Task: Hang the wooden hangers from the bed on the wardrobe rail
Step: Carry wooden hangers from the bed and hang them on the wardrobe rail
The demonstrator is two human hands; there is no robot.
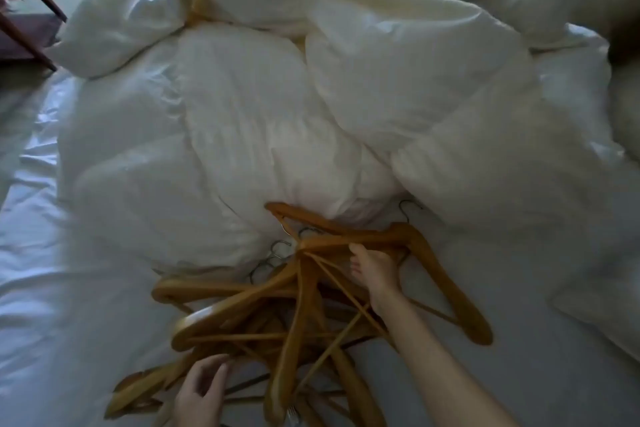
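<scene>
Lower centre, on sheet [536,374]: hangers [242,308] in tangled heap, hooks interlocked. Left hand [202,392] at heap's near edge, fingers loosely curled against one arm; real hold or mere touch, cannot tell. Right hand [375,272] reaches in further up, fingers hooked round top hanger [329,242]. Best lift that one slowly, left hand pinning rest, so hooks slip free. Beyond, rumpled duvet [277,114]. Rail not in view.

Nothing legible shows: the wooden hangers [301,305] and the white bedding [277,114] carry no readable text, label, brand or number.
</scene>
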